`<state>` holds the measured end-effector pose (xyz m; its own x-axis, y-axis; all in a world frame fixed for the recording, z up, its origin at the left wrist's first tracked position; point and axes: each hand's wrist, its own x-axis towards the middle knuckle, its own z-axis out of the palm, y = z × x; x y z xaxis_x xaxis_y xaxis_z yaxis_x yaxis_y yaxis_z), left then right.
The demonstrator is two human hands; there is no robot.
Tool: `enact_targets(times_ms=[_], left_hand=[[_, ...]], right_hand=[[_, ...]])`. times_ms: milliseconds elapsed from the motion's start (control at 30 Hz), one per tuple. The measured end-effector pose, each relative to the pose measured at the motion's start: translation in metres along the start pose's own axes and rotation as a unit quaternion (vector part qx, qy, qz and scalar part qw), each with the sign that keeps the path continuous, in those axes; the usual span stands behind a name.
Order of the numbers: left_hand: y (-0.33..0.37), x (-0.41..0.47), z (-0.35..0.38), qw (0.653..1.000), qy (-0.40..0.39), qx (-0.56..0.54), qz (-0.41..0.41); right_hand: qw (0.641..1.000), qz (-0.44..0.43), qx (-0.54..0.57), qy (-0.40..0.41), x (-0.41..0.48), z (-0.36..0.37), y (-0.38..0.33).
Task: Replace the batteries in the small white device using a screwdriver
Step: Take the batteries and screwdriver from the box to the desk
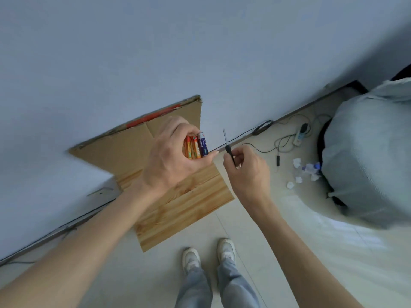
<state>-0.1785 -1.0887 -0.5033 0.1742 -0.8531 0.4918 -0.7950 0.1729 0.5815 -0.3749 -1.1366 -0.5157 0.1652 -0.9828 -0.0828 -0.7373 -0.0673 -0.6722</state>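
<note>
Your left grip (171, 156) curled round three batteries (196, 146); they looked smooth, hard and apt to slip, best held mid-barrel. At their 3 o'clock your right grip (246, 172) pinched the slim, stiff screwdriver (229, 152) by its black handle. No white device showed.

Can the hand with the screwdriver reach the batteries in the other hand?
Probably yes. The right hand, pinching the screwdriver, is close beside the batteries that the left hand grips, with only air between. That hand is already full, though.
</note>
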Motion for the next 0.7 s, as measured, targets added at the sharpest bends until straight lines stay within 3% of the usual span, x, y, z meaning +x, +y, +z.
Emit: enact_targets(times_ms=[333,700], left_hand=[[0.189,0.084,-0.021,0.993,-0.018,-0.064,0.1],[0.405,0.119,0.064,0.957,-0.108,-0.142,0.229]], right_hand=[[0.991,0.084,-0.025,0.099,-0.059,-0.225,-0.013],[0.946,0.194,0.004,0.259,-0.114,-0.418,0.056]])
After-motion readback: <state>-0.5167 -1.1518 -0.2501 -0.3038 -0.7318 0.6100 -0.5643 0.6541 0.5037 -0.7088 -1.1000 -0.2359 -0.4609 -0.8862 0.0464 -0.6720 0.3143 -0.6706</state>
